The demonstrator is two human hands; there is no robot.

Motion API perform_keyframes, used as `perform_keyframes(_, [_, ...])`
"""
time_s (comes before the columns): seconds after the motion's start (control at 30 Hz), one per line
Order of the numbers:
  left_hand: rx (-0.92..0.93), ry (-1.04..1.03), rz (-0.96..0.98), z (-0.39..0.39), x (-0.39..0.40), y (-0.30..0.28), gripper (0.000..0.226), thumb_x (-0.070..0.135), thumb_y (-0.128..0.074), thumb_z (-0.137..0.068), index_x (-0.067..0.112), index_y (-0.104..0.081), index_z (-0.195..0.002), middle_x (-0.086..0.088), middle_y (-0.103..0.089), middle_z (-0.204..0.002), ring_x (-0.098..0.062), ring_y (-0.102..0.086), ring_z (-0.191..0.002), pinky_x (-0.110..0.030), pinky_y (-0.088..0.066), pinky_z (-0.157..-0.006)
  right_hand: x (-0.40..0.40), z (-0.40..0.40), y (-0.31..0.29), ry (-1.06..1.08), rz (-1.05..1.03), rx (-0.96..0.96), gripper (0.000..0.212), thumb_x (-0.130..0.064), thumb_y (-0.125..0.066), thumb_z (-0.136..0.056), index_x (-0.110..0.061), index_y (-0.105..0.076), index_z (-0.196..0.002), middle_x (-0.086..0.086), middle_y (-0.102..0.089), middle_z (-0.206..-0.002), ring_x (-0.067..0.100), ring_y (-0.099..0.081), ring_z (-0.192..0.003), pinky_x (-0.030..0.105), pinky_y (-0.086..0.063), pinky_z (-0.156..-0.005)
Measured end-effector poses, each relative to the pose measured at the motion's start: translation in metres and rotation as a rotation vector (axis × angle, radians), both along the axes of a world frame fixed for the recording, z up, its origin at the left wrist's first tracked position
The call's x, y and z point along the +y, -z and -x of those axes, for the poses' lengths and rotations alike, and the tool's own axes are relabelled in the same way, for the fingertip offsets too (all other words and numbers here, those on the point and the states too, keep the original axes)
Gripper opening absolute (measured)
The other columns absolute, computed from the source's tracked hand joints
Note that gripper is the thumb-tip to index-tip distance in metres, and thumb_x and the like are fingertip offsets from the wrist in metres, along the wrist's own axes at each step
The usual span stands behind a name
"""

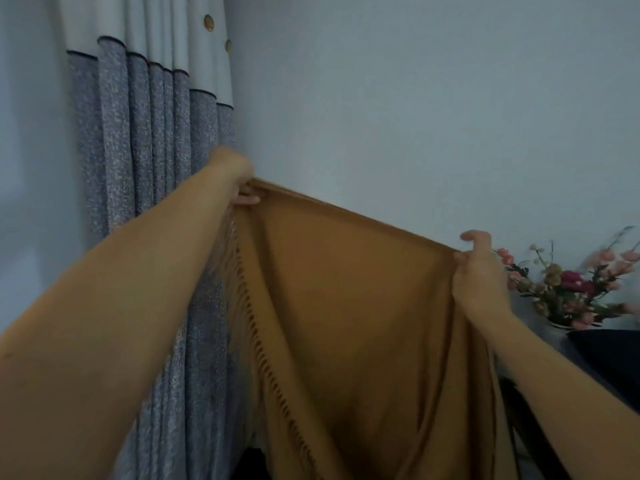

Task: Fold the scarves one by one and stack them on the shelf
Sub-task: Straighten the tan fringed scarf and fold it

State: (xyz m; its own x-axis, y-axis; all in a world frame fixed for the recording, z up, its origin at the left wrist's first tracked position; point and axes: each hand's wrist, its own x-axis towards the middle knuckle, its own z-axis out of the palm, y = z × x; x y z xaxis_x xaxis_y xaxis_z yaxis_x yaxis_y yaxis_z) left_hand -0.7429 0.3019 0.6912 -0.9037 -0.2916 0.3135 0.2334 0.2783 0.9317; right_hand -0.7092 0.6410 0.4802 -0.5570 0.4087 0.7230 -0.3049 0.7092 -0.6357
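Tan fringed scarf (346,306), spread in air; left hand (239,181) and right hand (481,271) pinching top corners; folding step begun; next likely: corners brought together.

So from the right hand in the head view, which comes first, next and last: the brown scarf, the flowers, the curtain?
1. Brown scarf: pinched in the right hand itself.
2. Flowers: just to its right.
3. Curtain: far left, beyond the left hand.

free: bare wall (415,116) ahead | blocked: curtain (145,202) left, flowers (568,289) right
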Motion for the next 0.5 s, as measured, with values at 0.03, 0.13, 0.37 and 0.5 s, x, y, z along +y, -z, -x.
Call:
perform_keyframes(0.03, [-0.04, -0.004, 0.026, 0.0, -0.002, 0.007, 0.024, 0.009, -0.03, -0.107, 0.011, -0.048, -0.091, -0.009, -0.057, -0.081, -0.019, -0.063, -0.046, -0.025, -0.05, -0.036, 0.008, 0.0, -0.006, 0.029, -0.057, -0.043, 0.044, 0.006, -0.045, -0.096, -0.013, -0.045, -0.135, 0.007, -0.062, -0.1, 0.03, -0.06, -0.085, 0.038, -0.049, -0.073])
perform_keyframes(0.13, [-0.129, 0.043, 0.027, 0.006, -0.006, 0.027, 0.02, 0.005, -0.029, -0.107, 0.007, -0.047, -0.099, -0.01, -0.056, -0.087, -0.017, -0.064, -0.039, -0.023, -0.05, -0.036, 0.025, 0.007, -0.031, 0.183, -0.121, -0.027, 0.029, -0.009, -0.046, -0.099, -0.012, -0.063, -0.123, 0.02, -0.068, -0.106, 0.041, -0.063, -0.093, 0.044, -0.053, -0.082])
perform_keyframes(0.37, [-0.191, 0.268, -0.132, 0.021, -0.038, 0.076, 0.024, -0.001, -0.036, -0.106, 0.002, -0.058, -0.096, -0.013, -0.066, -0.1, -0.025, -0.066, -0.093, -0.029, -0.061, -0.067, 0.043, 0.012, -0.043, 0.098, -0.133, -0.226, 0.023, -0.012, -0.053, -0.1, -0.013, -0.074, -0.11, 0.018, -0.069, -0.113, 0.036, -0.063, -0.103, 0.033, -0.047, -0.091])
perform_keyframes(0.5, [-0.19, 0.332, 0.113, 0.018, -0.055, 0.12, 0.011, -0.01, -0.064, -0.09, 0.0, -0.068, -0.093, -0.014, -0.075, -0.1, -0.021, -0.073, -0.096, -0.028, -0.062, -0.077, 0.048, 0.012, -0.027, 0.07, -0.105, -0.295, 0.023, -0.011, -0.052, -0.1, -0.012, -0.073, -0.111, 0.018, -0.069, -0.113, 0.035, -0.062, -0.106, 0.03, -0.042, -0.085])
